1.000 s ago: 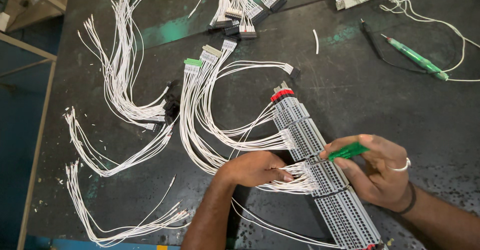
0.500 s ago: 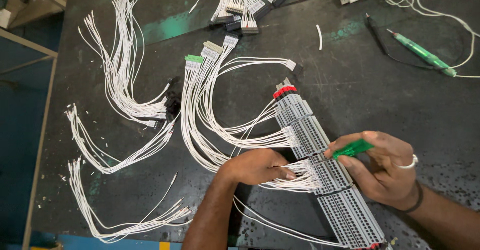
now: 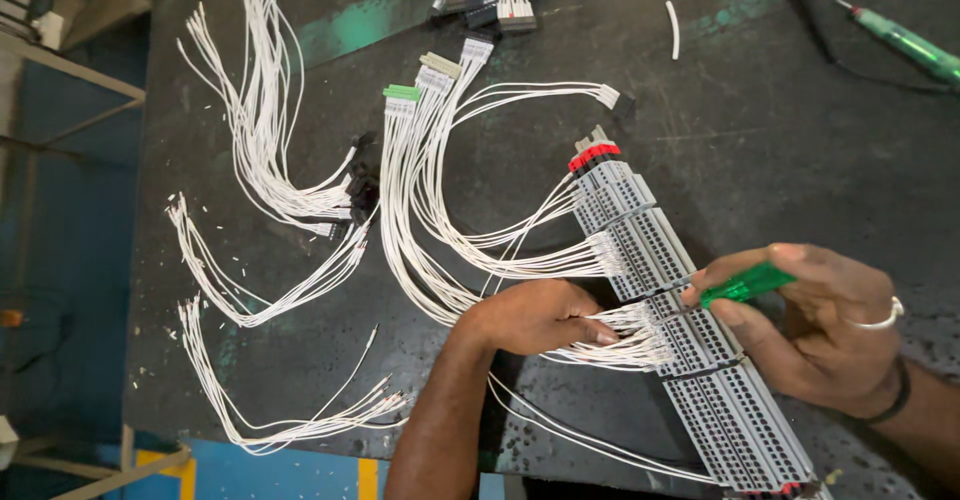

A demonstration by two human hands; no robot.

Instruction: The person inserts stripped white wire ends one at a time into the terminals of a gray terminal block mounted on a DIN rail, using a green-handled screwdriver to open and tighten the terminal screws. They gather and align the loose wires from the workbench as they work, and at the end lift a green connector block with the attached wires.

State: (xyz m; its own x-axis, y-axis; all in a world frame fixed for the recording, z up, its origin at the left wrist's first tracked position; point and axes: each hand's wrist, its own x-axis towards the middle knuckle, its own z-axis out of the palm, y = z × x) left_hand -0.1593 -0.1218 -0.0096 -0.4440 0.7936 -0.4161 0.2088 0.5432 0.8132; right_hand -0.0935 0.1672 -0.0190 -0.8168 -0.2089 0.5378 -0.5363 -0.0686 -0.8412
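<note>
Green screwdriver (image 3: pixel 745 285) in right hand (image 3: pixel 820 330)

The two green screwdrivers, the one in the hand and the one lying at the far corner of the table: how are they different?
The held screwdriver is gripped in the right hand, its tip at the grey terminal strip; the far screwdriver lies loose on the dark table, touched by nobody. The held one is mostly hidden by fingers; the far one shows its whole length. Both have translucent green handles.
</note>
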